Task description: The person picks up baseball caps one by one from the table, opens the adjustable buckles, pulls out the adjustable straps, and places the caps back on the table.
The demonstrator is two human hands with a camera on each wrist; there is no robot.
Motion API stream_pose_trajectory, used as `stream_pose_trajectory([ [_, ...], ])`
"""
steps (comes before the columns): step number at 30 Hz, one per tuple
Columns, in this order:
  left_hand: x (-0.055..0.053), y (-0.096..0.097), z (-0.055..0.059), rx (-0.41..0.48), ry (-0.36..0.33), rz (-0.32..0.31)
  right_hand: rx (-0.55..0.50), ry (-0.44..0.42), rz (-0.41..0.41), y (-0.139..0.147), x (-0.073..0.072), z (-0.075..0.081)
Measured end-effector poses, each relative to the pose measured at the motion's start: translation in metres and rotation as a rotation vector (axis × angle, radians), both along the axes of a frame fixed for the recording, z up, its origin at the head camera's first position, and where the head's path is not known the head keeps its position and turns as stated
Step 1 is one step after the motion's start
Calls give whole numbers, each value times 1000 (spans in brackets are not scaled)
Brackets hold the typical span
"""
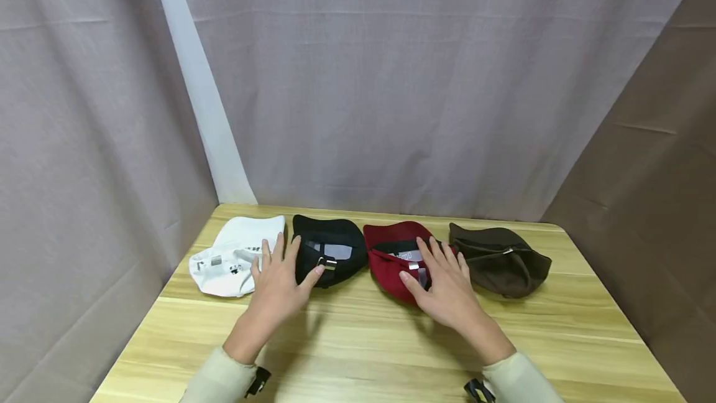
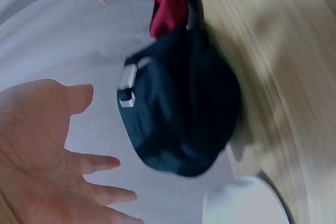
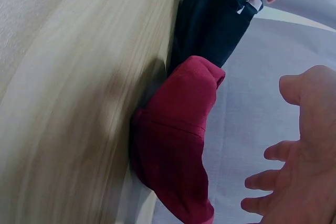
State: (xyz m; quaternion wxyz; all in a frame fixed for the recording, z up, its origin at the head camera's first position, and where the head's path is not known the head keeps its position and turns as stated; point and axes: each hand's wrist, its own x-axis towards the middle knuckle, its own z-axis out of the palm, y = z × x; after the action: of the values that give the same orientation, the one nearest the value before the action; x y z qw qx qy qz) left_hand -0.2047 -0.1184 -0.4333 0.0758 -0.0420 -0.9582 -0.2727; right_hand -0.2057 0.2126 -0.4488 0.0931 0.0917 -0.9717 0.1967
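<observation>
Four caps would be several, lying in a row on the wooden table (image 1: pixel 358 353): a white cap (image 1: pixel 224 272), a black cap (image 1: pixel 349 241), a dark red cap (image 1: pixel 386 272) and a dark brown cap (image 1: pixel 503 266). My left hand (image 1: pixel 278 285) hovers with spread fingers between the white and black caps, its thumb overlapping the black cap's strap buckle in the head view. Over the right part of the red cap, my right hand (image 1: pixel 447 288) is held with fingers spread. Both wrist views show a gap between each palm and the caps.
Grey curtains (image 1: pixel 391 92) hang behind the table and on the left, with a pale strip (image 1: pixel 201 79) at the back left. A brown curtain (image 1: pixel 649 191) hangs along the right side. Dark straps show at both sleeve cuffs.
</observation>
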Motion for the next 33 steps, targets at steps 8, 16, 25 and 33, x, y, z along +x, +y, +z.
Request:
stream_pose_trajectory([
  [8, -13, -57, -7, 5, 83, 98, -23, 53, 5, -2, -2, -1],
  [16, -23, -130, -16, -129, -16, 163, -50, 75, 22, -2, -2, -2],
  [25, -36, -156, -34, -192, 3, 50, -70, 97, 28, 5, 0, -5],
  [33, -42, -142, -14, 13, 318, 161, -96, 105, 30, 8, 2, 0],
])
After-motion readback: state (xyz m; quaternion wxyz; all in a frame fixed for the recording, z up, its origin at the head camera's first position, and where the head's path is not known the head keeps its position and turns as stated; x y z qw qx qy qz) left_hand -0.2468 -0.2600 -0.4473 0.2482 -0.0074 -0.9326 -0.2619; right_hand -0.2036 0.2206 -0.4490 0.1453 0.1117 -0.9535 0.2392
